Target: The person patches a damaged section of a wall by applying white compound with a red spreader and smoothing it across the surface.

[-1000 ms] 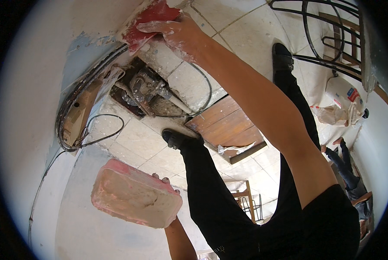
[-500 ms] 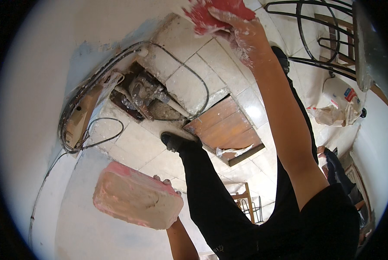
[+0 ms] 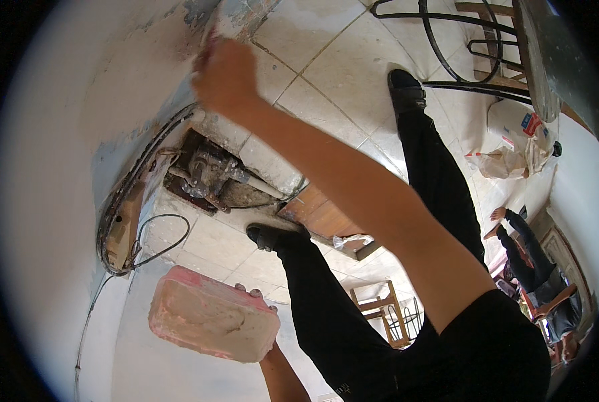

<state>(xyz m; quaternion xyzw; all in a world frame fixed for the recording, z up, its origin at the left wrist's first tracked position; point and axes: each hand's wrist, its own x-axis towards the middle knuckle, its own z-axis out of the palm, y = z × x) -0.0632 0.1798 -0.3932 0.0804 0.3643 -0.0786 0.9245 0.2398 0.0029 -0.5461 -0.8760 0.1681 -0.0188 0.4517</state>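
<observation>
My left hand (image 3: 266,301) grips a pink rectangular plastic tub (image 3: 199,278) by its far side, fingertips curled over the rim. Smooth beige paste, like filler or plaster, shows across the tub. My right arm reaches over to the upper left, and my right hand (image 3: 227,79) is closed at the foot of the wall (image 3: 132,60). It holds a red, paste-smeared thing (image 3: 209,50), mostly hidden by the fist and blurred; its kind cannot be made out. Blue and grey patches mark the wall there.
An open floor pit with dirty pipes (image 3: 212,167) lies below my right arm, beside a brown wooden panel (image 3: 313,211). Black cable (image 3: 105,221) loops along the wall. At right stand a metal-framed chair (image 3: 473,40), a white bucket (image 3: 510,127) and another person (image 3: 547,281).
My right hand has swung left with the red thing, from over the tiles to the wall's base. The tub in my left hand has dropped slightly in the picture.
</observation>
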